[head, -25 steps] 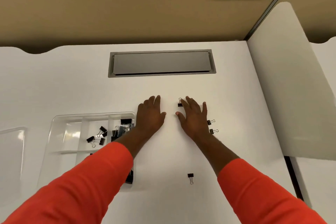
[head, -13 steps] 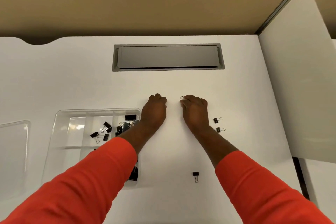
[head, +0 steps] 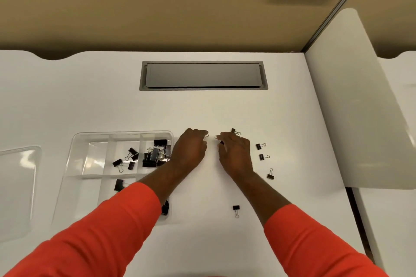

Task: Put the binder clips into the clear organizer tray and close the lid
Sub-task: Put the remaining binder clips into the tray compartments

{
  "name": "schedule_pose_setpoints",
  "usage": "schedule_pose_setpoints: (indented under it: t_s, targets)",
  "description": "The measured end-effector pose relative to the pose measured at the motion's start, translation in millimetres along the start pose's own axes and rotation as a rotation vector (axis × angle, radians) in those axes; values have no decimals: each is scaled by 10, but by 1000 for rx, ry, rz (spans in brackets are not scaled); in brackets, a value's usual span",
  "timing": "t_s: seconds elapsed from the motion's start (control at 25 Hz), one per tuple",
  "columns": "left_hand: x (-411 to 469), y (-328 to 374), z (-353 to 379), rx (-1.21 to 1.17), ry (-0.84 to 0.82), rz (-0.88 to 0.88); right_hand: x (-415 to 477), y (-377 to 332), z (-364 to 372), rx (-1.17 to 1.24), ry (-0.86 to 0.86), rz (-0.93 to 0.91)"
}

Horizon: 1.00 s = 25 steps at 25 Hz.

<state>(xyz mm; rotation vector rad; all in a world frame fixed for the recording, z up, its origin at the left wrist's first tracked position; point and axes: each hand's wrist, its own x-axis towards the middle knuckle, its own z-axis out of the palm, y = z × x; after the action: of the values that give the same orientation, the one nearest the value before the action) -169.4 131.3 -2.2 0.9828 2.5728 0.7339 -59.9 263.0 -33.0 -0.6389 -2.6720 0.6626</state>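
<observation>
**Both hands on clips at mid-tabletop**

Here are two hands side by side on the white tabletop (head: 90,96), just right of the clear tray (head: 76,141). The left hand (head: 191,148) has its fingers curled under, its grip clenched on a first clip (head: 206,135), of which only a wire loop peeks out at the fingertips. The right hand (head: 234,153) pinches a second clip (head: 220,140) between thumb and fingers, black body and wire loop both showing.

Loose clips lie around that right hand: one (head: 234,131) just behind the knuckles, a pair (head: 260,146) to its right, another (head: 270,174) beside the wrist, and a lone one (head: 236,209) nearer the person, between the orange sleeves (head: 101,231).

In the tray, small clips (head: 126,159) sit in the middle far compartment and bigger ones (head: 156,153) are heaped in the far right one. The left forearm crosses the tray's right side. The clear lid (head: 20,186) lies flat, off the tray, at the far left.
</observation>
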Motion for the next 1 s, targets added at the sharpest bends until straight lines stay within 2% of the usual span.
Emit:
schedule_pose_setpoints:
  t_s: [0.24,0.64,0.8,1.0]
  targets:
    - [-466,76,-80,21,51,69,-397,-167,-218,52,-9,31]
    - [-1110,-142,-406,-43,160,80,-739,-645,-394,21,74,-99]
    - [-1333,-260,-534,-86,170,111,-855,-790,-336,31,80,-98]
    - [-1457,-498,-759,-142,171,20,-949,-1051,-214,48,100,-94]
